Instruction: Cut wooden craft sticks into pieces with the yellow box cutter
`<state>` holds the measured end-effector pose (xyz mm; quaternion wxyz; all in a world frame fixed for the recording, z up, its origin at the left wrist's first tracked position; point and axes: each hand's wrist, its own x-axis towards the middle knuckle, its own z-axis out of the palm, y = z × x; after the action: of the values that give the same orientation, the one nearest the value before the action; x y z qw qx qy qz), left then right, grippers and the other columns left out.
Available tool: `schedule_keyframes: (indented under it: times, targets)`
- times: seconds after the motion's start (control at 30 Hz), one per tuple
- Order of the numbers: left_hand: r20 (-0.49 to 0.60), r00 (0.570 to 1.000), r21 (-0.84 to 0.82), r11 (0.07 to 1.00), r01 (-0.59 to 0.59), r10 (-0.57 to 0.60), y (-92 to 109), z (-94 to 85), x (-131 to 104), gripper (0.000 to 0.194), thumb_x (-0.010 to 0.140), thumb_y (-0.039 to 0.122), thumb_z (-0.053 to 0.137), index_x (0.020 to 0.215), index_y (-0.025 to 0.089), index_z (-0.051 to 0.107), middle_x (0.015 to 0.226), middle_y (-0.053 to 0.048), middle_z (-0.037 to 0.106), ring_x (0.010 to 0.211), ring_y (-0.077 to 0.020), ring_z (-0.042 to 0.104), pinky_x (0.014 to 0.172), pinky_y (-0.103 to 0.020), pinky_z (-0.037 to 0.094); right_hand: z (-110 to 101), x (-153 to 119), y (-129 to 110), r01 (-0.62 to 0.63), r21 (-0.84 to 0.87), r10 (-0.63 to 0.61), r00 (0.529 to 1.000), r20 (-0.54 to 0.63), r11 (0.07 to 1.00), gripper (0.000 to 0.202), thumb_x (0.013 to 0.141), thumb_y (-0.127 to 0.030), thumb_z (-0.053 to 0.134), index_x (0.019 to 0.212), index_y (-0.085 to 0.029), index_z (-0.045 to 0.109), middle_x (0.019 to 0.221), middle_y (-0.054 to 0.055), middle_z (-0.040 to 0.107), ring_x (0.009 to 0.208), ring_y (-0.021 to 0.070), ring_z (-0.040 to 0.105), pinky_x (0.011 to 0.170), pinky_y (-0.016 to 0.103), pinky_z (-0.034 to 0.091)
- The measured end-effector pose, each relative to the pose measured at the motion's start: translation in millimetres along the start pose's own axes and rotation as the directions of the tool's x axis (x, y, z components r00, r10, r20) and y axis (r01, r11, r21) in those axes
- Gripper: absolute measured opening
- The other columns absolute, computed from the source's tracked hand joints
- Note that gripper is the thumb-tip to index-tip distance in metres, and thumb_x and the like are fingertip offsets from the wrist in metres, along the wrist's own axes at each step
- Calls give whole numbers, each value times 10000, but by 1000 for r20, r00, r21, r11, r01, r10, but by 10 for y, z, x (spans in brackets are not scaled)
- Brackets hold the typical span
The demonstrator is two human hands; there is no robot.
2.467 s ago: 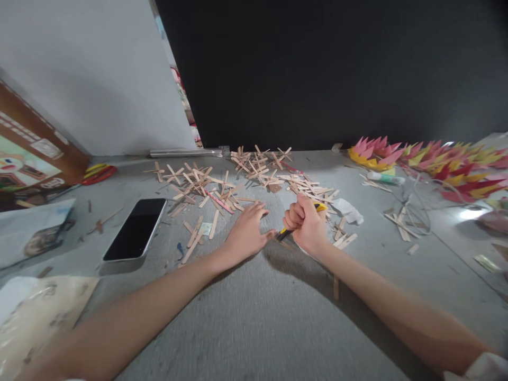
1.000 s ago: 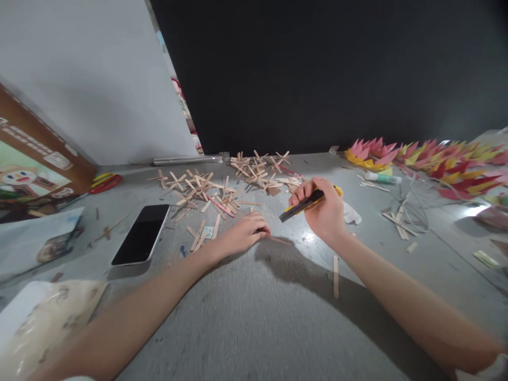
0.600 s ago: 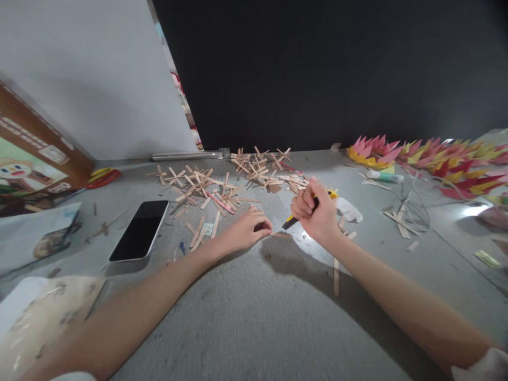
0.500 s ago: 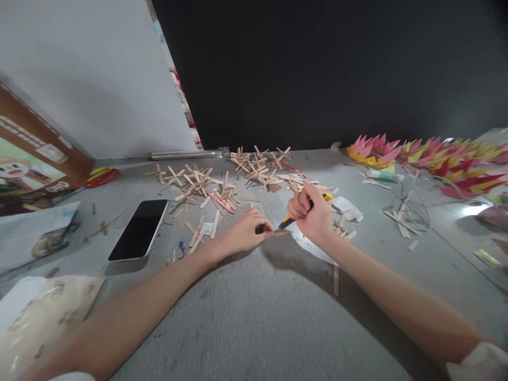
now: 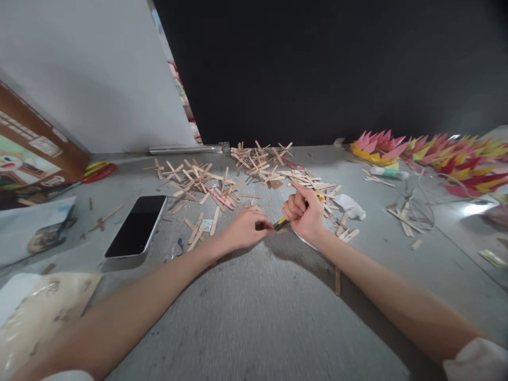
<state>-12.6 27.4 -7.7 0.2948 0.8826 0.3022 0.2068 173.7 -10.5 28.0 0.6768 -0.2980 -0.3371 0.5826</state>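
Observation:
My right hand point(image 5: 305, 212) is wrapped round a yellow and black utility knife point(image 5: 282, 222), its blade end pointing down and left. Fingers of my left hand point(image 5: 250, 227) pinch a wooden craft stick point(image 5: 283, 230) low over the grey table. The knife's tip is at the stick, close beside my left fingertips; whether the blade cuts into it I cannot tell. Beyond my hands lies a loose pile of craft sticks point(image 5: 194, 177), many crossed in pairs. A single stick point(image 5: 337, 280) rests below my right forearm.
A phone point(image 5: 137, 226) lies at left, with scissors point(image 5: 99, 172) behind it by a brown box point(image 5: 35, 148). Pink, red and yellow paper crowns point(image 5: 377, 148), a glue stick point(image 5: 389, 173) and a cable point(image 5: 431, 211) are at right. A black panel point(image 5: 317, 74) stands behind.
My right hand and the knife have shifted slightly left, towards my left fingers. The left hand keeps its pinch on the stick. The view has shifted a little.

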Motion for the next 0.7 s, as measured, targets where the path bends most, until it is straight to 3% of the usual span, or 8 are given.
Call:
schedule_keyframes:
  times: [0.2, 0.43, 0.7]
  targets:
    - [165, 980, -61, 993, -103, 112, -48, -128, 24, 112, 924, 268, 728, 851, 234, 806, 878, -12, 794, 919, -198, 662, 1066, -403, 381, -41, -10, 33, 1, -13, -1, 1000, 22, 1000, 606, 865, -408, 729, 447, -233, 326, 412, -72, 247, 377, 76, 186, 403, 285, 185]
    - [177, 977, -61, 992, -106, 116, -38, -131, 17, 200, 942, 317, 719, 777, 216, 772, 855, -20, 767, 913, -193, 614, 1127, -436, 309, 3, -49, 68, 3, -50, 0, 998, 56, 999, 634, 860, -433, 733, 429, -238, 311, 393, -69, 255, 360, 73, 203, 407, 290, 179]
    - [155, 976, -68, 988, -142, 151, -99, -98, 20, 224, 954, 356, 742, 772, 229, 771, 798, -16, 745, 888, -199, 625, 1012, -395, 367, 62, -15, -122, 14, 0, -14, 996, 88, 1000, 588, 873, -373, 684, 436, -235, 316, 399, -67, 237, 371, 74, 180, 409, 289, 181]
